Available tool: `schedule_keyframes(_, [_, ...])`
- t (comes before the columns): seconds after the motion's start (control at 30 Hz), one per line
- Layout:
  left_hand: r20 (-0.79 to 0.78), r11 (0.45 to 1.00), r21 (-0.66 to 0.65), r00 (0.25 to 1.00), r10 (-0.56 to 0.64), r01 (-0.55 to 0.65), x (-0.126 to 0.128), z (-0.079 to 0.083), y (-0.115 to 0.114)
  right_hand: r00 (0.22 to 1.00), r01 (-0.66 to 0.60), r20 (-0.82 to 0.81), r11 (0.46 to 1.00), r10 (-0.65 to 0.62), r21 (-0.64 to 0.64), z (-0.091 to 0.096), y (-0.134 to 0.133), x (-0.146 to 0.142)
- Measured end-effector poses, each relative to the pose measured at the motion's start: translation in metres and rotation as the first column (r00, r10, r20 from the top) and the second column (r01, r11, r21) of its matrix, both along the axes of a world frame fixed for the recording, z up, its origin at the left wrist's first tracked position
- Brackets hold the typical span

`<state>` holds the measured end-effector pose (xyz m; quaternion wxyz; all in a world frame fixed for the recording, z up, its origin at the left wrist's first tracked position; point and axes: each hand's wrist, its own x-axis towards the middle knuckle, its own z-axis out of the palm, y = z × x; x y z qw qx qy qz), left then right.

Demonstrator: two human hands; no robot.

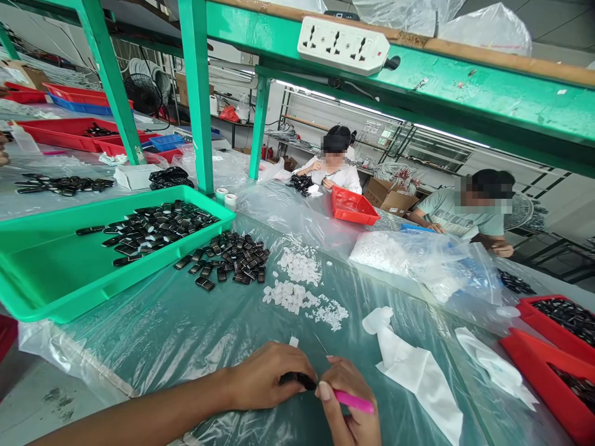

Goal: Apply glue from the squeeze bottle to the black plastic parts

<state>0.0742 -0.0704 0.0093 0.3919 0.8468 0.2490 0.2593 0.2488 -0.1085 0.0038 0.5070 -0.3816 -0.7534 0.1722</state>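
Near the front of the table, my left hand (272, 375) is closed around a small glossy black piece (297, 379). Close beside it, my right hand (348, 396) grips a pink-handled tool (354, 401); its working end is hidden by my fingers, though a thin line like a needle shows just beyond them. The two hands almost meet at the black piece. Ahead lie a heap of black pieces (237, 257) and piles of small white bits (288, 296). A small white tab (293, 341) shows just past my left hand.
A green tray (51, 303) of black pieces stands at left. White cloths (418, 371) lie at right, before a bag of white parts (395, 254) and red bins (534, 353). A green frame with a power strip (341, 46) crosses above. Two people sit across the table.
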Motion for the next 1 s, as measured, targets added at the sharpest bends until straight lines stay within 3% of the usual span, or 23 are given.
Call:
schedule_keyframes(0.47, [0.003,1.0,0.006,1.0,0.005,-0.005,0.0,-0.002,0.001,0.977,-0.067,0.213,0.981,0.028,0.182,0.005,0.002,0.008])
schedule_keyframes(0.6, [0.004,1.0,0.001,1.0,0.003,-0.003,0.001,0.0,0.001,0.97,-0.103,0.234,0.982,0.063,0.159,0.005,0.003,0.01])
schedule_keyframes(1.0, [0.023,1.0,-0.011,1.0,-0.001,0.001,0.001,-0.002,0.0,0.998,-0.054,0.022,0.998,0.053,0.041,0.0,0.002,0.005])
